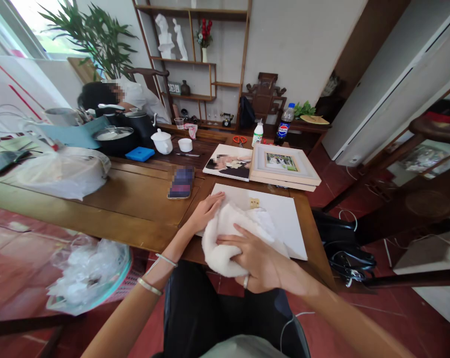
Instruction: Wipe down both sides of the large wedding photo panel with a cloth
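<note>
A white board (286, 214) with a small brass-coloured plate (254, 203) on it lies flat at the near edge of the table. Across its left part is a thick, fluffy white cloth (225, 223), bunched up and hanging over the near edge. My right hand (257, 256) grips the cloth, thumb side hidden in its folds. My left hand (206, 214) lies at the board's left edge beside the cloth, fingers stretched out and holding nothing.
Behind the board are a photo panel (228, 161) and stacked frames (310, 174). A phone (181, 183), white teapot (162, 141), scissors (239, 139), glue bottle (258, 133) and cola bottle (284, 124) stand around. A basket of plastic (126, 266) sits below left. Another person (143, 97) is beyond the table.
</note>
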The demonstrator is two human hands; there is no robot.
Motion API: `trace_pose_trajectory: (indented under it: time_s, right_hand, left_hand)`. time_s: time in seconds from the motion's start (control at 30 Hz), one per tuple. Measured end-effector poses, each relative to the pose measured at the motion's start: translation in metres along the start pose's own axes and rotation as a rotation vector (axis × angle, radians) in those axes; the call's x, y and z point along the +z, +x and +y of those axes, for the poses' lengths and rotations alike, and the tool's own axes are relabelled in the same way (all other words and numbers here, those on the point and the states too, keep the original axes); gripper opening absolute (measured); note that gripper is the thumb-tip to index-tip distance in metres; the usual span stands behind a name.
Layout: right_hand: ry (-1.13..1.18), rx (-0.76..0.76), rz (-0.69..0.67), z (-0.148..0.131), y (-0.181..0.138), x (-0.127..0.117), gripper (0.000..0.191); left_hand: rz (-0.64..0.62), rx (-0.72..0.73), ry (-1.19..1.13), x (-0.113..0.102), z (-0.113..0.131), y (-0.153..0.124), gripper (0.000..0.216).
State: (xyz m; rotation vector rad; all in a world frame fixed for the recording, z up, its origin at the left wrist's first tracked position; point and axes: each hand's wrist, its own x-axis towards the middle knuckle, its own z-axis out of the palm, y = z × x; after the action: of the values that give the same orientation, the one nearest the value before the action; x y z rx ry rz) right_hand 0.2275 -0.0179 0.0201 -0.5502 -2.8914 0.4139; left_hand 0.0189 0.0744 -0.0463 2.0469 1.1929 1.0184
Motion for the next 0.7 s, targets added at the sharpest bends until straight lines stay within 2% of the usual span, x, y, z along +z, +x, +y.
trace_pose_trajectory:
  time_s: [0.07, 0.17, 0.27, 0.37, 0.5, 0.6, 0.7]
  right_hand:
    - [0.092, 0.05, 0.009, 0.009, -0.009, -0.009, 0.019]
    - [0.188, 0.272, 0.056, 0.034, -0.021, -0.019, 0.022]
    - [0.288, 0.495, 0.218, 0.065, -0.023, -0.02, 0.033]
    - [0.396, 0.597, 0.368, 0.089, -0.007, -0.019, 0.037]
    - [0.341, 0.654, 0.362, 0.104, 0.037, -0.021, 0.035]
    - [0.248, 0.578, 0.284, 0.108, 0.069, -0.023, 0.033]
    - [0.175, 0.523, 0.226, 0.109, 0.084, -0.022, 0.032]
  left_hand:
    - [-0.032, 0.036, 0.046, 0.001, 0.001, 0.0, 0.046]
    - [-0.059, 0.073, 0.1, 0.002, -0.001, 0.0, 0.043]
    - [-0.056, 0.08, 0.134, 0.003, -0.004, 0.001, 0.041]
    - [-0.043, 0.082, 0.153, 0.004, -0.006, 0.001, 0.041]
    - [-0.038, 0.084, 0.158, 0.003, -0.006, 0.001, 0.041]
    - [-0.044, 0.084, 0.162, 0.002, -0.004, 0.001, 0.039]
    - [-0.037, 0.117, 0.154, 0.001, -0.001, 0.001, 0.037]
